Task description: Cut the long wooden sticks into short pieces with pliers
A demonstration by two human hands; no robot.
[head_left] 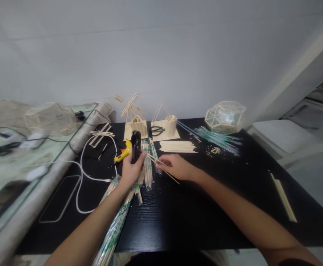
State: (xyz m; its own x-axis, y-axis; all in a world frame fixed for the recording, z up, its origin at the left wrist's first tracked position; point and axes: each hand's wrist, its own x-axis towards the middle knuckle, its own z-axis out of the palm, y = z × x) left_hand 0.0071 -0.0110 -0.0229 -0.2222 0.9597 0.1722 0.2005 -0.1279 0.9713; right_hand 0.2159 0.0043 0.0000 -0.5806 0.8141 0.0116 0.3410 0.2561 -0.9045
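My left hand (132, 169) is closed around a black hand tool (136, 147), whose exact kind I cannot make out. Just left of that tool is a yellow glue gun (124, 152); whether the hand touches it is unclear. My right hand (175, 166) pinches thin wooden chopsticks (171, 177), which slant from the left thumb down to the right. Beneath and behind the hands lie chopsticks in clear wrappers with green print (147, 173). Farther back, a row of bare chopsticks (178, 146) lies flat on the black table (156, 225).
At the back stand a house-like stick model (138, 125), a round stick cup (171, 125) and black-handled scissors (156, 130). A faceted stick frame (225, 116) and empty wrappers (219, 139) are to the right. A white cable (81, 177) loops beside a phone (59, 199) at left.
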